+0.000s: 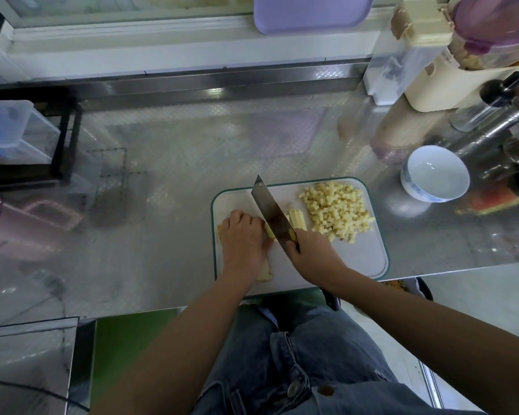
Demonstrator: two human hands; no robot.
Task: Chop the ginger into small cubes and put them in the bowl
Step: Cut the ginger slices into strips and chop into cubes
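Here the left hand (242,238) presses curled fingers onto the ginger (268,232) on the cutting board (363,259), while the right hand (313,254) grips the cleaver (270,211), its blade across the ginger strips. A heap of cubes (336,209) lies right of the blade. The bowl (435,173) stands on the bench (162,181) beyond the board's right corner.

Clearance | we find bare counter (168,187) open left of and behind the cutting board (363,262) | bowl (432,175) just off its far right corner, reachable from the board side | bottles (486,131) crowd the bowl's right and rear | knife (270,208) slants across mid-board | black rack (63,136) bounds far left
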